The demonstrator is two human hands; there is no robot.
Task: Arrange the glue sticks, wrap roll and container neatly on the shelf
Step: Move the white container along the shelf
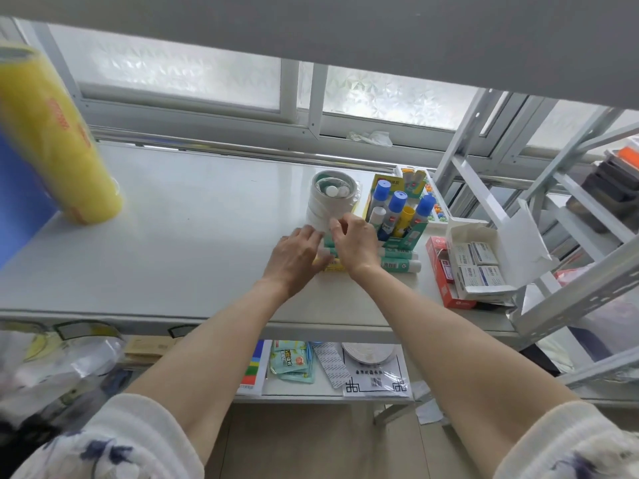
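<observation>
A tall yellow wrap roll (58,140) stands upright at the far left of the white shelf (193,236). A white round container (328,202) with small bottles inside stands mid-shelf. Green-and-white glue sticks (401,262) lie flat in front of it, partly under my hands. My left hand (297,259) rests flat on the lying glue sticks and a yellow item. My right hand (356,242) pinches at the container's lower front edge, fingers curled. Blue-capped glue bottles (397,209) stand in a green display box to the right.
A red box (446,271) and an open white carton of small boxes (480,267) sit at the shelf's right end. A tray of coloured beads (434,202) lies behind the glue box. A lower shelf holds packets and papers (294,361). A metal rack frame (567,271) rises at right.
</observation>
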